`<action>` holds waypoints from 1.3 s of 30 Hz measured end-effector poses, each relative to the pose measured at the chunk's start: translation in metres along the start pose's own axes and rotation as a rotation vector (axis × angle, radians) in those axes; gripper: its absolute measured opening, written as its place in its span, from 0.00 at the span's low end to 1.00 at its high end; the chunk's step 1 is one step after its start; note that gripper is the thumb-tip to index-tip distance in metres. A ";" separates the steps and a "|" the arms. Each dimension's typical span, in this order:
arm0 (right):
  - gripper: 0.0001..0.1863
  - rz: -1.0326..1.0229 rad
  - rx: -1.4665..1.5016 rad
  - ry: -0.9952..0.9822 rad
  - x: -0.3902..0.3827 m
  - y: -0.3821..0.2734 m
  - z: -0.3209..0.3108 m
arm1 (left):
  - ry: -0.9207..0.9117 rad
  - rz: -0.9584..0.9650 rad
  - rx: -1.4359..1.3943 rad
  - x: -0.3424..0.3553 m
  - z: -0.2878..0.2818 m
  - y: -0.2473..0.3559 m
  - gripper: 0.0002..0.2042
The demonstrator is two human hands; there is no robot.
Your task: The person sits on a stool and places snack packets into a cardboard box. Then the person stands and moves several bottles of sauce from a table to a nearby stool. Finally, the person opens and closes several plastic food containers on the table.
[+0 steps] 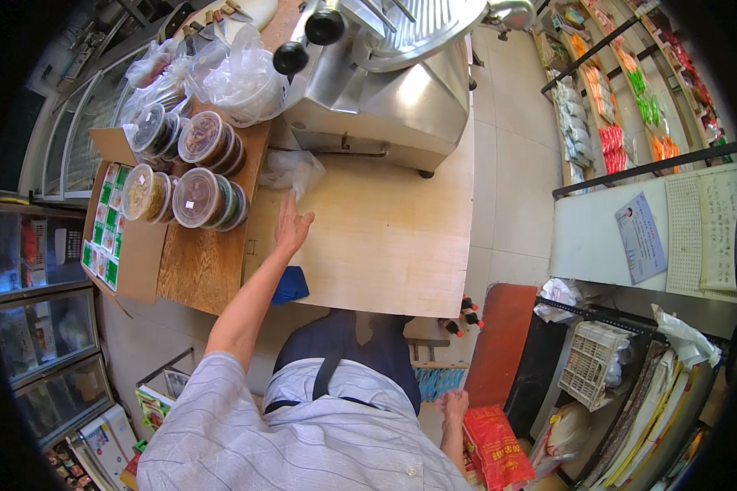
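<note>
My left hand [291, 227] reaches over the wooden worktop [377, 237], fingers stretched forward and thumb apart. Its fingertips are at the near edge of a clear, crumpled plastic bag [293, 170]; whether they touch it I cannot tell. Just beyond the bag stands a metal slicer [377, 123] with black knobs. Beside my left hand, stacks of round lidded tubs [198, 198] hold dark and yellowish food. A blue object [291, 285] lies by the near edge, under my forearm. My right hand [452, 404] hangs low at my side, fingers curled, beside a red printed sack [496, 448].
An open cardboard box [143, 258] of green-and-white packets sits at the worktop's left. Knives [221, 16] and bulging plastic bags [241, 86] are behind the tubs. Shelves of colourful packets [614, 147] line the right. A plastic crate [591, 360] and dark-bodied bottles [469, 313] stand low at right.
</note>
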State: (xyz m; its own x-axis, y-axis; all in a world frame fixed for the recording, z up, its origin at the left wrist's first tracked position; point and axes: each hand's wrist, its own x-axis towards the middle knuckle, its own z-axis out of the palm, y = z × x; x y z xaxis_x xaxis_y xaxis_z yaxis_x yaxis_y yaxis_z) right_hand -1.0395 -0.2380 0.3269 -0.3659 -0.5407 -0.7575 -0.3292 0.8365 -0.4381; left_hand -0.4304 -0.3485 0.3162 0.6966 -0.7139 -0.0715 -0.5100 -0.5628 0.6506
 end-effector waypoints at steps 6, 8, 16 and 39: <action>0.14 0.100 0.051 0.000 -0.044 0.047 -0.019 | 0.018 0.014 0.042 0.071 0.039 -0.026 0.39; 0.14 0.151 0.052 0.035 -0.060 0.054 -0.021 | 0.020 0.018 0.047 0.090 0.050 -0.039 0.40; 0.15 0.233 0.051 0.056 -0.108 0.065 -0.011 | -0.251 -0.049 0.105 0.116 0.070 -0.044 0.39; 0.18 0.163 -0.052 -0.086 -0.094 0.010 0.024 | 0.185 -0.169 0.012 0.023 0.025 -0.128 0.10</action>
State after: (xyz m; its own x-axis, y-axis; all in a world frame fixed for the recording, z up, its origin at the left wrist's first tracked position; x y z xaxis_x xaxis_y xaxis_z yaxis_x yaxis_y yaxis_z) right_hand -0.9873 -0.1765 0.3820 -0.3432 -0.3867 -0.8560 -0.3166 0.9056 -0.2822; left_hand -0.3618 -0.3031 0.2117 0.8527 -0.5209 -0.0383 -0.3830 -0.6734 0.6323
